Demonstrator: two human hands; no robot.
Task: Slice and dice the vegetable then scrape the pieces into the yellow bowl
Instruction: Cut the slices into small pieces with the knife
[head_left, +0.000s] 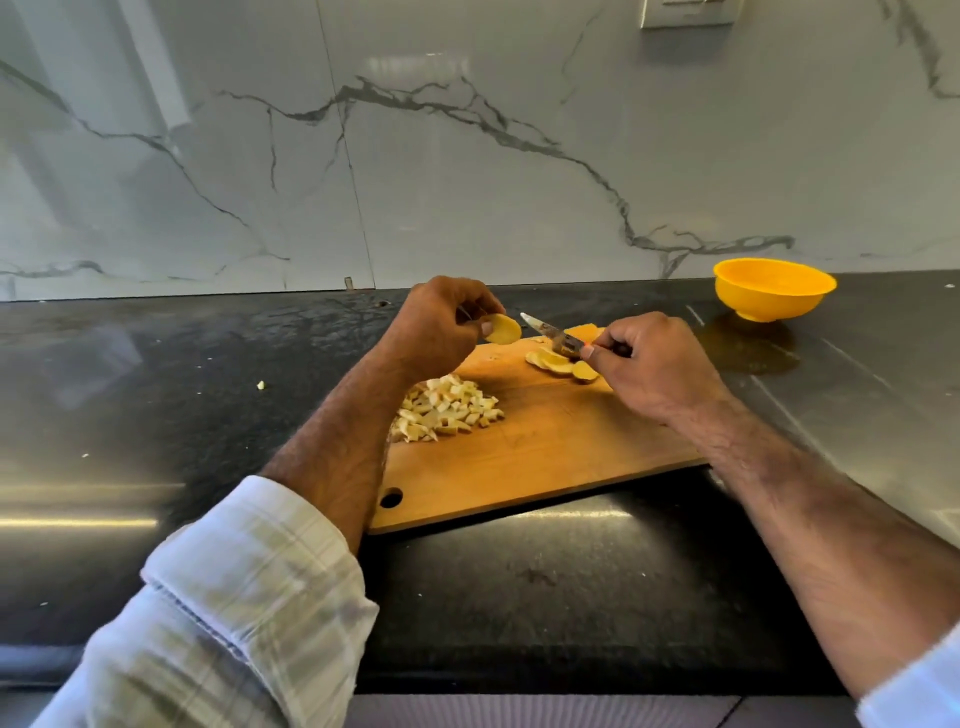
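Black stone counter ran under a marble wall. On it I saw a wooden board carrying a diced pile and several slices; the yellow bowl stood well apart, far right. My left hand pinched one slice aloft. My right hand was closed around a knife, its blade tilted over the slices.

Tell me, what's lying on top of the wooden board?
On the cutting board: a pile of diced pieces and a few slices. The left forearm hides part of the pile.
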